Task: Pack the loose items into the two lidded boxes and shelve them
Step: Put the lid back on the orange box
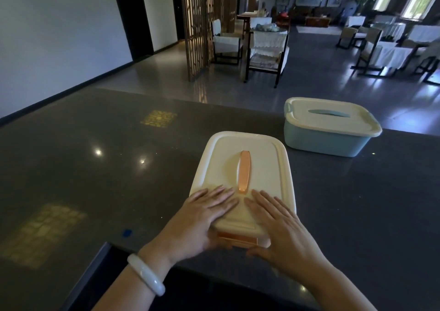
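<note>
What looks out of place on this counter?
Nothing stands out. The cream lid sits flat on the orange box under the left hand and right hand; the white lid on the blue box sits flat.

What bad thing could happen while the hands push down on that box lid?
1. The left hand and right hand press only the near end of the cream lid, so its far end might not snap down, and it could pop off when lifted.
2. The orange box sits close to the near edge of the shiny counter; a tug toward the person could slide it off.
</note>
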